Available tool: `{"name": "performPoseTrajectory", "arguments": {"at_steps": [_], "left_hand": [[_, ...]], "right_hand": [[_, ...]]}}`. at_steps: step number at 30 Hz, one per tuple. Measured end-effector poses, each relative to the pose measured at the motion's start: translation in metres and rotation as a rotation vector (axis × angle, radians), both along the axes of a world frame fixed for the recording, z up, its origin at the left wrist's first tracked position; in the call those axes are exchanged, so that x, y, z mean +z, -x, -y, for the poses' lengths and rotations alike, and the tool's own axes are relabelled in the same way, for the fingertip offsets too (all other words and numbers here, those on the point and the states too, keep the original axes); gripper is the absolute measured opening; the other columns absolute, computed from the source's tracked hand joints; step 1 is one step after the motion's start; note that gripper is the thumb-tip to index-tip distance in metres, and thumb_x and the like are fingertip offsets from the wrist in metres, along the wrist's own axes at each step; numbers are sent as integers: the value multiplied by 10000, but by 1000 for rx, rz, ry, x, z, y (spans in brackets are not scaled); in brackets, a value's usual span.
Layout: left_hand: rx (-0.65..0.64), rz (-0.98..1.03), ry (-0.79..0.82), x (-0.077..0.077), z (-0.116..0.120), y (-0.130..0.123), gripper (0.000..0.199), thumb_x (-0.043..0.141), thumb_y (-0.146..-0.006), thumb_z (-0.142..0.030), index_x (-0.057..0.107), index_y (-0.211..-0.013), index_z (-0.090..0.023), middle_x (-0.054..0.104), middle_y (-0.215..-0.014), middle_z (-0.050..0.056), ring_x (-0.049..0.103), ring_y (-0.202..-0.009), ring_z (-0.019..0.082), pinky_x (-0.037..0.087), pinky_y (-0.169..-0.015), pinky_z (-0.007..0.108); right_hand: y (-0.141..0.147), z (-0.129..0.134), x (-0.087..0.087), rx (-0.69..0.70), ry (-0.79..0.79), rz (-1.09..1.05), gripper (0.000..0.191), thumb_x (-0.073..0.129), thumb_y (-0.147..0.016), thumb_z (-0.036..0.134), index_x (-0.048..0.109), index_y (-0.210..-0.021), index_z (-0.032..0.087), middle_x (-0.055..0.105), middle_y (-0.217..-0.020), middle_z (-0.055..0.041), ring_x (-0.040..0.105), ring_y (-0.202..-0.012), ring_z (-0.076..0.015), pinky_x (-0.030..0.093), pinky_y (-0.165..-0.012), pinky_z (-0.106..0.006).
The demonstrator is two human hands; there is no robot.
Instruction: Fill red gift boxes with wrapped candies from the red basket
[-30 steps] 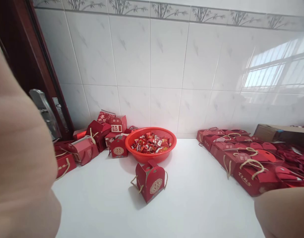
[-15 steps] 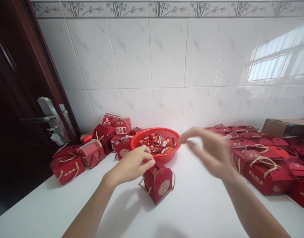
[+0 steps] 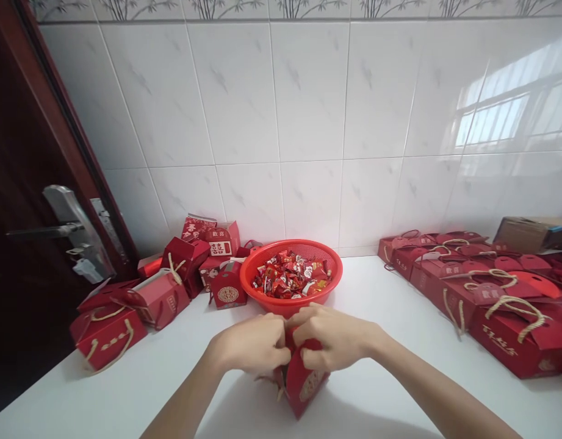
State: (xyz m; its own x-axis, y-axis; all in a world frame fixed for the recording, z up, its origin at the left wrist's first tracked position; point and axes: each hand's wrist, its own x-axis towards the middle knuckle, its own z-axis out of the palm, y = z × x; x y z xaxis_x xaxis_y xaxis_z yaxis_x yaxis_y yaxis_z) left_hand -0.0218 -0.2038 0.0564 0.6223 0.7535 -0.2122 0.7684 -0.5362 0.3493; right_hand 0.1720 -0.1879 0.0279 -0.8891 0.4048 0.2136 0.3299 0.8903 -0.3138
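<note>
A small red gift box (image 3: pixel 304 385) with a round gold emblem and rope handles stands on the white table in front of me. My left hand (image 3: pixel 255 342) grips its upper left side with curled fingers. On the other side, my right hand (image 3: pixel 329 336) pinches the top flap near the emblem. Between the two hands the top is spread apart, though my fingers hide most of the opening. Just behind the box sits a red plastic basket (image 3: pixel 257 296) holding many wrapped candies (image 3: pixel 292 274).
Red gift boxes (image 3: pixel 109 335) are piled at the left, near a dark door (image 3: pixel 28 152) with a metal handle. Rows of larger red boxes (image 3: pixel 514 335) line the right side, with a cardboard box (image 3: pixel 521 235) behind. A tiled wall (image 3: pixel 308 97) closes off the back.
My right hand has come down from beside the basket onto the box. My left hand has moved onto the box's top, and its flaps are now pulled apart. The view has shifted slightly.
</note>
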Motion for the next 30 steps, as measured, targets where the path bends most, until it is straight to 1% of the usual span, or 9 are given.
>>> {"name": "performPoseTrajectory", "arguments": {"at_steps": [3, 7, 9, 11, 15, 22, 24, 26, 30], "left_hand": [[-9, -38, 38, -1, 3, -2, 353, 481, -748, -226, 305, -443, -200, 419, -469, -19, 367, -434, 125, 231, -432, 292], [-62, 62, 73, -4, 2, 3, 200, 572, -767, -289, 606, -590, -204, 676, -881, 18, 620, -795, 198, 416, -616, 266], [-66, 82, 109, -5, -1, 7, 115, 612, -755, -299, 699, -720, -232, 689, -1017, 23, 632, -961, 238, 457, -712, 269], [-76, 97, 128, -5, -5, 11, 141, 645, -743, -333, 735, -817, -254, 688, -1049, 24, 621, -1027, 259, 471, -756, 273], [-31, 114, 117, -1, -10, 17, 365, 698, -703, -365, 723, -1056, -276, 666, -1154, 41, 590, -1116, 300, 481, -840, 307], [-20, 107, 123, 0, -17, 17, 859, 773, -599, -354, 501, -1409, -275, 593, -1368, 80, 535, -1246, 351, 476, -959, 384], [-5, 85, 114, -4, -21, 18, 929, 789, -574, -377, 470, -1437, -250, 547, -1430, 104, 510, -1288, 367, 474, -981, 393], [-1, 95, 122, -8, -26, 19, 977, 803, -551, -394, 449, -1450, -244, 498, -1481, 112, 491, -1314, 371, 467, -1005, 394], [9, 153, 175, -15, -33, 22, 1070, 834, -510, -422, 394, -1473, -267, 475, -1502, 103, 486, -1318, 371, 451, -1025, 391]], "right_hand": [[-5, 4, -3, -75, -27, 20, 84, 619, -770, 211, 671, -752, 148, 642, -986, -74, 527, -726, -142, 418, -661, -272], [-12, 11, -7, -36, 14, 0, 211, 646, -801, 245, 714, -996, 202, 590, -1176, -79, 586, -841, -172, 455, -731, -289], [-15, 15, -7, -35, 23, -6, 244, 654, -818, 265, 708, -1052, 223, 565, -1222, -81, 595, -900, -189, 466, -756, -299], [-17, 18, -7, -75, 30, -4, 263, 651, -840, 302, 694, -1088, 227, 565, -1211, -86, 595, -893, -192, 472, -752, -304], [-24, 24, -10, -219, 77, -51, 352, 604, -901, 420, 646, -1178, 208, 569, -1229, -121, 602, -831, -180, 489, -725, -305], [-28, 44, -13, -387, 195, -92, 472, 566, -916, 535, 563, -1304, 265, 415, -1490, -147, 653, -898, -199, 526, -820, -365], [-30, 47, -19, -445, 274, -186, 469, 520, -943, 535, 506, -1314, 250, 518, -1391, -139, 656, -904, -197, 528, -832, -364], [-33, 46, -30, -504, 401, -336, 427, 475, -962, 545, 480, -1247, 227, 640, -1157, -101, 667, -871, -192, 535, -798, -347], [-38, 39, -59, -579, 700, -648, 442, 447, -938, 641, 460, -1012, 205, 620, -839, -13, 697, -764, -192, 538, -735, -337]]}}
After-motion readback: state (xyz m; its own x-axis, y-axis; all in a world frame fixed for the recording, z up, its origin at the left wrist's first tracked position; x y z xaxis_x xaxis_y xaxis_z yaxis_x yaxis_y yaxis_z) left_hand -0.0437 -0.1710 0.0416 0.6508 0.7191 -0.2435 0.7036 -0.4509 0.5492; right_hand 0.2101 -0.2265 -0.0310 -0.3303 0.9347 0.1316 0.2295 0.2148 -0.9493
